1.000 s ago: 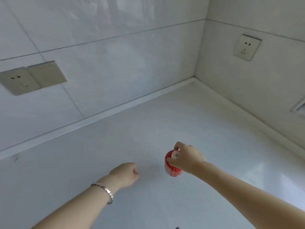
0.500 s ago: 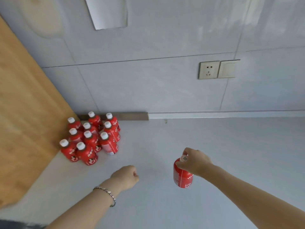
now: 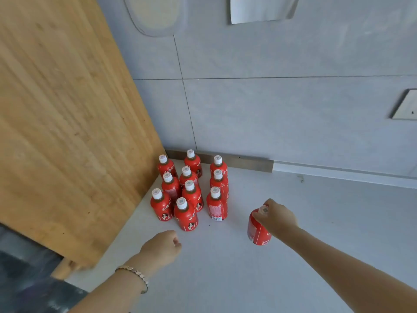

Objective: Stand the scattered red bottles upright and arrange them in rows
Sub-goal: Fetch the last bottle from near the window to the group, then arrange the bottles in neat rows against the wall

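Several red bottles with white caps [image 3: 189,193] stand upright in rows in the corner, between the wooden panel and the wall. My right hand [image 3: 276,216] grips the cap end of one more red bottle [image 3: 258,230], held upright a short way to the right of the group's front row. My left hand [image 3: 161,247] is a closed fist with nothing in it, hovering just in front of the nearest standing bottle [image 3: 186,214]. A bracelet sits on the left wrist.
A tall wooden panel [image 3: 67,123] closes off the left side. The grey tiled wall [image 3: 282,114] with a wall socket [image 3: 405,105] runs behind. The white counter [image 3: 225,279] stretches to the right and toward me. A metal strip [image 3: 248,163] lines the wall base.
The view has swung left from the bare right corner, bringing the standing bottles close. My right hand has carried its bottle toward the group. The left fist has kept its pose.
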The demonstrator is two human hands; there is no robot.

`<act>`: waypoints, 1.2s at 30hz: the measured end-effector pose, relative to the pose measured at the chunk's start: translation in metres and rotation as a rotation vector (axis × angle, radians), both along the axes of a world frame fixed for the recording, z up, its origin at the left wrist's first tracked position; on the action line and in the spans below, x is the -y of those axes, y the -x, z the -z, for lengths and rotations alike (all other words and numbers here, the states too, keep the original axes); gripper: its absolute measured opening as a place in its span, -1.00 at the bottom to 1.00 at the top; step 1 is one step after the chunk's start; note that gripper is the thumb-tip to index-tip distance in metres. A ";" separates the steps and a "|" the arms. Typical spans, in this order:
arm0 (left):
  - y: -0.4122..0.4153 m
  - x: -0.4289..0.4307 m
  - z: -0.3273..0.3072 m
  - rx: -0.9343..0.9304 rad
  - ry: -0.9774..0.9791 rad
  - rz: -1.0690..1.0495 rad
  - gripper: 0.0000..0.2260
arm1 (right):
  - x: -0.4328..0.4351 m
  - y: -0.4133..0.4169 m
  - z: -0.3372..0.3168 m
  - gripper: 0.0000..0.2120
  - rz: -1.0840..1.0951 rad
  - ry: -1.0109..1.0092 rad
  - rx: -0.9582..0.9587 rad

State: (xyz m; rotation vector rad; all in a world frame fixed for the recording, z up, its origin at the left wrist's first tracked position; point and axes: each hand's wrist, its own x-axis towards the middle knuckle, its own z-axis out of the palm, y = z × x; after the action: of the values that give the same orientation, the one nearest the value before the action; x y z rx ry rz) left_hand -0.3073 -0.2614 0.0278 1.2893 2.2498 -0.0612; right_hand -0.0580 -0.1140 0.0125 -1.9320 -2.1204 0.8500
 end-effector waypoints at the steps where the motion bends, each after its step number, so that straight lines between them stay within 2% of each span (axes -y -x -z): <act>1: 0.009 -0.006 0.000 0.004 -0.007 -0.019 -0.85 | -0.010 0.010 0.004 -0.68 -0.012 0.004 0.010; 3: 0.026 -0.020 -0.004 -0.009 -0.016 -0.031 -0.80 | -0.026 0.029 0.011 -0.67 -0.031 0.022 0.037; 7: 0.060 -0.048 -0.010 -0.031 -0.096 -0.048 -0.87 | -0.051 0.056 0.024 -0.66 -0.062 0.045 0.084; 9: 0.078 -0.062 -0.013 -0.047 -0.159 -0.074 -0.80 | -0.063 0.067 0.026 -0.64 -0.087 0.071 0.130; 13: 0.109 -0.088 -0.016 -0.077 -0.283 -0.077 -0.85 | -0.081 0.077 0.014 -0.47 -0.229 0.003 0.468; 15: 0.126 -0.109 -0.018 -0.086 -0.351 -0.057 -0.87 | -0.097 0.087 0.000 -0.47 -0.241 -0.060 0.514; 20: 0.174 -0.174 -0.011 -0.126 -0.409 -0.026 -0.84 | -0.124 0.149 -0.032 -0.73 -0.179 -0.109 0.352; 23: 0.200 -0.206 -0.003 -0.125 -0.427 -0.034 -0.68 | -0.131 0.201 -0.033 -0.79 -0.065 -0.106 0.181; 26: 0.214 -0.227 0.011 -0.122 -0.375 0.028 -0.61 | -0.141 0.248 -0.024 -0.65 -0.041 -0.095 0.098; 30: 0.220 -0.246 0.033 -0.077 -0.323 0.029 -0.67 | -0.157 0.292 -0.009 -0.51 -0.066 -0.050 0.144; 33: 0.221 -0.257 0.046 0.027 -0.366 -0.048 -0.76 | -0.172 0.311 0.000 -0.44 -0.093 0.021 0.131; 36: 0.224 -0.269 0.050 0.075 -0.445 -0.062 -0.83 | -0.182 0.324 0.011 -0.44 -0.036 0.162 0.033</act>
State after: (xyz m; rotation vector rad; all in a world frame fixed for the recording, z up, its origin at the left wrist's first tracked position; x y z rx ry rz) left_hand -0.5308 0.0075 -0.0226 1.4082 2.3139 0.5296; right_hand -0.3822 0.0683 0.0013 -2.0022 -2.1724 1.0342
